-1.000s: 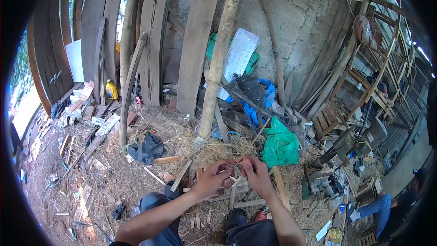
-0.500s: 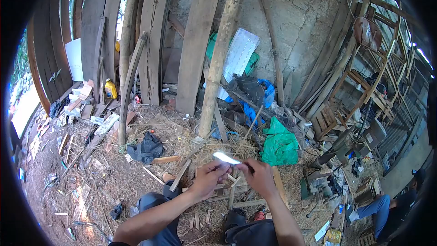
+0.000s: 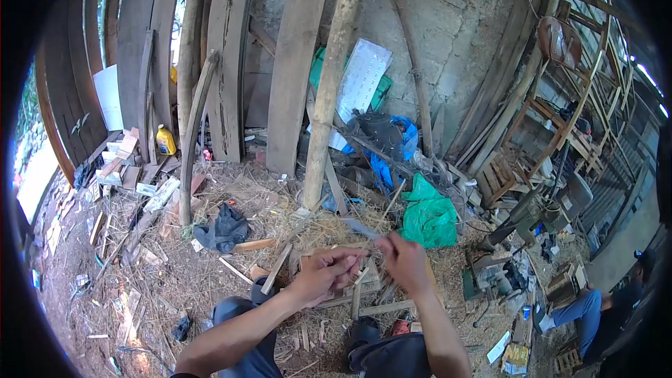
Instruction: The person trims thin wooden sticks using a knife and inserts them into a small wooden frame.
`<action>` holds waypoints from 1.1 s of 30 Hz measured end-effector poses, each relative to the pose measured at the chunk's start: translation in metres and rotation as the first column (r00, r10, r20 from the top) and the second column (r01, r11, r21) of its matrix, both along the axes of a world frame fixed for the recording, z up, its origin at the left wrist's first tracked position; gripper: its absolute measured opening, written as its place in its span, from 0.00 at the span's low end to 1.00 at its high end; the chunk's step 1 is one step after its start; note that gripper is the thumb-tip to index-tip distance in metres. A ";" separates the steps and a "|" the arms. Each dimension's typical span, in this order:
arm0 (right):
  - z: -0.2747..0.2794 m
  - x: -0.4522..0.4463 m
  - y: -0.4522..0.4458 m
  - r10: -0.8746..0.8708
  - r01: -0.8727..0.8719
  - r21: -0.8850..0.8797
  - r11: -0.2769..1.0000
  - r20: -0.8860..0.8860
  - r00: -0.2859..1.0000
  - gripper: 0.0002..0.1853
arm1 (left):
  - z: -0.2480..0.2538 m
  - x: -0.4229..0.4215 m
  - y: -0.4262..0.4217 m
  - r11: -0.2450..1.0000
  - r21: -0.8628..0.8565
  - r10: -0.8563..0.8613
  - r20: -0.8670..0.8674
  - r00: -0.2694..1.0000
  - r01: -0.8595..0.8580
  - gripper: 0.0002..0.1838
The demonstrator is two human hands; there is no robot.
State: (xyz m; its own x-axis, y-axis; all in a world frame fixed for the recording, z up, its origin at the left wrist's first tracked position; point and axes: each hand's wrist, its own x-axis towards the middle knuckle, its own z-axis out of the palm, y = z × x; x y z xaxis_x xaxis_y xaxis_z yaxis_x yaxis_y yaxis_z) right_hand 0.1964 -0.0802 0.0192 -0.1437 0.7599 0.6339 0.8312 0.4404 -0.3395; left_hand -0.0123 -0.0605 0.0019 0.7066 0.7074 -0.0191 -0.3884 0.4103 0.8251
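Note:
A flat, pale knife blade (image 3: 360, 228) points up and to the left from my right hand (image 3: 406, 263), whose closed fingers hide the handle. Just left of it, my left hand (image 3: 325, 276) is pinched shut, fingertips facing the blade. Whatever sits in that pinch is too small to make out. The two hands are a little apart, above my knees and a low wooden frame (image 3: 357, 297) on the ground.
Straw, shavings and wood scraps cover the ground. A black plastic bag (image 3: 224, 227) lies left, a green plastic sack (image 3: 428, 213) ahead right. A wooden pole (image 3: 329, 98) and planks (image 3: 297, 63) lean on the wall. A person in jeans (image 3: 588, 315) sits at far right.
My right hand has moved slightly right and up, away from the left. The blade, bright with glare before, now looks dull and is tilted more steeply. The view has shifted slightly.

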 end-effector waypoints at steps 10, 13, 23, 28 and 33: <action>0.003 -0.022 -0.010 0.112 -0.111 -0.029 0.993 0.026 0.993 0.09 | -0.007 0.003 0.003 0.993 -0.115 -0.027 0.051 0.998 0.033 0.17; 0.011 -0.017 -0.011 0.050 -0.042 -0.048 0.998 0.170 0.984 0.10 | -0.004 0.007 0.005 0.992 -0.126 -0.004 0.040 0.999 0.009 0.18; 0.000 0.020 -0.001 -0.238 0.238 0.005 0.971 -0.044 0.970 0.11 | 0.001 0.004 -0.002 0.995 -0.068 -0.069 0.030 0.997 0.071 0.19; 0.000 -0.002 -0.008 0.015 -0.016 0.040 0.999 0.028 0.999 0.12 | -0.001 0.003 -0.001 0.980 -0.155 -0.113 0.062 0.992 0.121 0.23; 0.000 0.006 -0.003 -0.034 0.029 0.069 0.997 0.063 0.997 0.14 | 0.004 0.004 0.002 0.980 -0.146 -0.123 0.073 0.990 0.132 0.25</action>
